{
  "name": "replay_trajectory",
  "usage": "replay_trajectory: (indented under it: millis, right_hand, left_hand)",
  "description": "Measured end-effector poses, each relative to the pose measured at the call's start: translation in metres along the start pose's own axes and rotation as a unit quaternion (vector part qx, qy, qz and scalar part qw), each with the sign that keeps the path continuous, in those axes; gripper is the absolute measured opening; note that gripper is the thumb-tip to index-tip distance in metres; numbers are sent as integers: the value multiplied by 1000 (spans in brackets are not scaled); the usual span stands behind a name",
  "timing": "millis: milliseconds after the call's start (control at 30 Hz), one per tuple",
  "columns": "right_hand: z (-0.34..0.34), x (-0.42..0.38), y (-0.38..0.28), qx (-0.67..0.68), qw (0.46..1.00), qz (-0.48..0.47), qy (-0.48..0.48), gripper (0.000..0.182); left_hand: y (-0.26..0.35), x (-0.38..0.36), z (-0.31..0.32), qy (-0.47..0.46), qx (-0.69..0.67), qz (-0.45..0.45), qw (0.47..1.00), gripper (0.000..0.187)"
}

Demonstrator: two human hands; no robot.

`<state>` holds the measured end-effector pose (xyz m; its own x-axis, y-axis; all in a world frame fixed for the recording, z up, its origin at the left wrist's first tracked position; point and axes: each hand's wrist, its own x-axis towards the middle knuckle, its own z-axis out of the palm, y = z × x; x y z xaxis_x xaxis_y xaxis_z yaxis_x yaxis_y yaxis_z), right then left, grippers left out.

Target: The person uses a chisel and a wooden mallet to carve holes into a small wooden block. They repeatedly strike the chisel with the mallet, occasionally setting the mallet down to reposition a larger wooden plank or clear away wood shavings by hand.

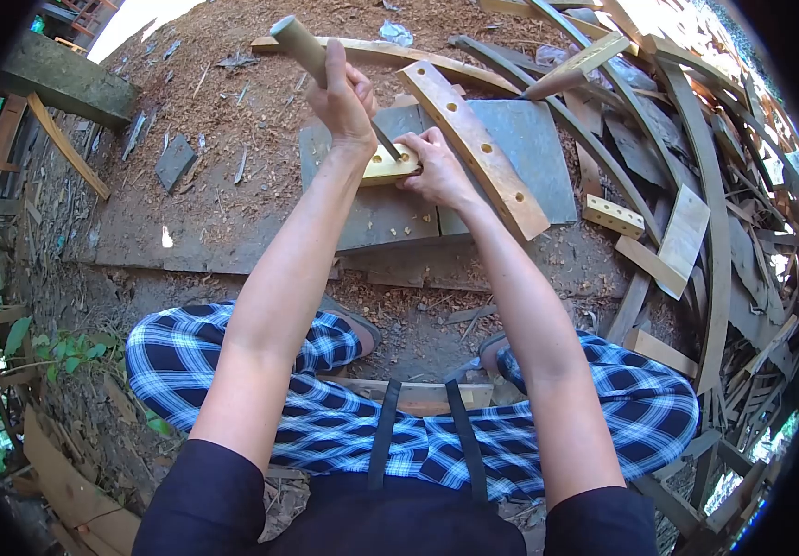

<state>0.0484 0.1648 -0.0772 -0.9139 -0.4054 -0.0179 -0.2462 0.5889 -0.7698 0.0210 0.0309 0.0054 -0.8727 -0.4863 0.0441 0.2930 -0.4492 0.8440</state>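
Observation:
My left hand [342, 104] is wrapped round the thick wooden handle [301, 48] of a tool, thumb along the handle. The tool's dark metal shaft [385, 141] slants down to a small yellowish wooden block [379, 169], its tip at a hole near the block's right end. At that end my right hand [438, 169] grips the block with closed fingers. The block lies on a flat grey board [362, 222]. Just right of it, a long wooden bar with several round holes [470, 136] lies diagonally across the boards.
Another small block with holes [614, 215] lies to the right, near a pale wooden offcut [684, 230]. Long curved strips [716, 232] and scrap wood crowd the right side. A pointed wooden piece [574, 67] is at the upper right. Wood chips [233, 102] cover the ground behind.

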Motion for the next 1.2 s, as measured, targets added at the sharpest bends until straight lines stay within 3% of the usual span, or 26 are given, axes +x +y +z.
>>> replay_trajectory:
  millis: [533, 733, 867, 933, 967, 1100, 1200]
  right_hand:
    - [-6, 2, 10, 10, 998, -62, -4, 65]
    - [-26, 16, 17, -3, 993, -87, -82, 58]
    - [-24, 14, 21, 15, 993, -99, -67, 51]
    - [-22, 18, 26, 13, 992, -111, -57, 50]
    - [-20, 16, 25, 9, 991, -126, -45, 49]
    - [-23, 17, 25, 6, 991, -111, -72, 48]
    - [-21, 17, 27, 24, 991, -115, -63, 48]
  left_hand:
    - [-13, 2, 18, -151, 49, 37, 987, 52]
    - [-18, -1, 25, -165, 33, 44, 985, 52]
    - [-22, -2, 26, -167, 40, 49, 984, 50]
    - [-26, -2, 30, -117, -25, 63, 991, 40]
    - [-19, -5, 36, -99, -7, 48, 994, 48]
    - [-25, 1, 34, -138, 54, 95, 984, 54]
    - [-25, 4, 33, -144, 72, 73, 984, 56]
